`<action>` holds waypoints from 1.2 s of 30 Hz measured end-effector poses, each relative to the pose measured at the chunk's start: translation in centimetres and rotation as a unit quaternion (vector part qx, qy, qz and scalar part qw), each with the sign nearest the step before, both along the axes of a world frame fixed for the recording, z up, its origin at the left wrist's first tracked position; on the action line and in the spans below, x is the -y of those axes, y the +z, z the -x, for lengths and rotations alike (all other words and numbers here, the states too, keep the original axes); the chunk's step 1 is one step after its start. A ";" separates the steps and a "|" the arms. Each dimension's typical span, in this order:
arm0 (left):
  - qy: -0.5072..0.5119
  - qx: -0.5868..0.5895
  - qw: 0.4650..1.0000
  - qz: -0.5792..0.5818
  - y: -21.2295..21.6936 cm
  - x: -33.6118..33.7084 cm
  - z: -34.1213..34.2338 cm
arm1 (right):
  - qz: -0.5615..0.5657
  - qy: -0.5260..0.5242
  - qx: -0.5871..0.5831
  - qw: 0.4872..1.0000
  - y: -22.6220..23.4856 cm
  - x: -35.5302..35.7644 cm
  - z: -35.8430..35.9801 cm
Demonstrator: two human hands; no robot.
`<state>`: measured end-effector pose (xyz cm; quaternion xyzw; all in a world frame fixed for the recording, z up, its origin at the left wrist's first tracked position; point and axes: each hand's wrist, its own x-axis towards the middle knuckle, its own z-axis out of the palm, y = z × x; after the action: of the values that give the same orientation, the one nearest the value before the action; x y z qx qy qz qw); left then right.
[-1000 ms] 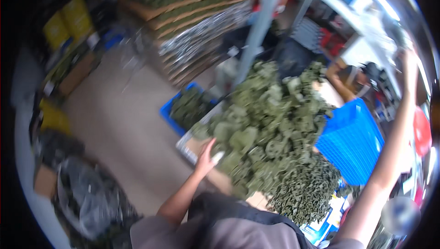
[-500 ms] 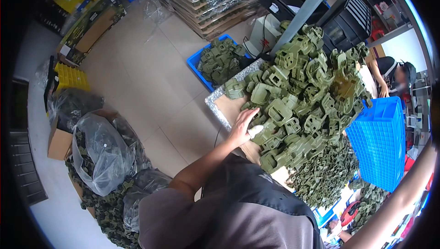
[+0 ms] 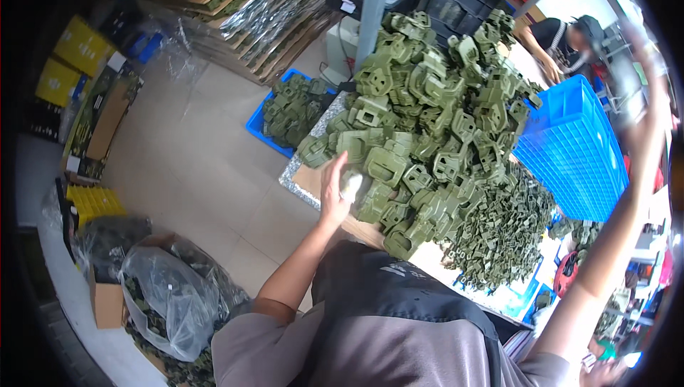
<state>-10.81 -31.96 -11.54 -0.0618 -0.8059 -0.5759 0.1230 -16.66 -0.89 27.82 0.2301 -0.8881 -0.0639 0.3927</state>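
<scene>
My left hand (image 3: pixel 333 189) is beside the near left edge of a large heap of olive-green molded plastic parts (image 3: pixel 420 102) on the table. Its fingers are extended and apart, close to the nearest housing-like piece (image 3: pixel 353 143); whether they touch cannot be made out. A white wrap (image 3: pixel 350 184) covers the thumb. My right arm (image 3: pixel 605 251) reaches far up along the right side, past a blue crate. The right hand (image 3: pixel 645 66) is smeared by motion near the rim, so its fingers and anything in them are unclear.
Smaller green parts (image 3: pixel 499 226) lie piled at the near right. A blue crate (image 3: pixel 570 152) stands on the table's right. A metal post (image 3: pixel 375 9) rises behind the heap. Left are a blue floor bin (image 3: pixel 254 127) and bagged parts (image 3: pixel 171 301). Another person (image 3: pixel 570 41) works at upper right.
My view has turned, so the heap appears further left. My right arm has swung up, bringing the blurred hand into view. My left hand remains extended by the heap.
</scene>
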 end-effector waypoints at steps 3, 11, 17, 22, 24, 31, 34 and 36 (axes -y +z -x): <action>-0.009 -0.048 0.996 0.069 5.1 -2.8 4.9 | 0.008 0.010 0.313 0.950 -8.0 1.5 -6.4; -0.085 -0.203 0.821 0.527 7.9 -16.1 17.9 | 0.307 -0.084 0.560 0.765 -24.5 -0.6 -17.1; -0.079 -0.166 0.978 0.103 9.0 -15.4 18.2 | 0.403 -0.158 0.529 0.730 -25.9 -4.9 -22.8; -0.209 0.051 0.860 -0.464 11.2 -15.4 13.0 | 0.478 -0.145 0.482 0.720 -26.2 -8.1 -24.2; -0.183 0.113 0.806 -0.552 12.2 -17.5 7.7 | 0.585 -0.075 0.448 0.672 -26.6 -8.5 -23.7; -0.296 0.281 0.773 -0.486 8.2 -25.6 -12.3 | 0.890 0.148 0.257 0.347 -28.6 -6.7 -23.5; -0.343 0.070 0.929 -0.121 5.4 -26.3 -15.0 | 0.937 0.054 0.186 0.292 -33.0 -8.2 -26.8; -0.306 0.117 0.937 -0.121 8.7 -26.6 -15.9 | 0.802 -0.080 0.253 0.535 -34.7 -9.1 -29.2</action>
<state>5.05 -5.41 -2.87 -0.2219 -0.6813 -0.6818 -0.1476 12.54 8.22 -6.91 -0.2471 -0.6441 0.7049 0.1646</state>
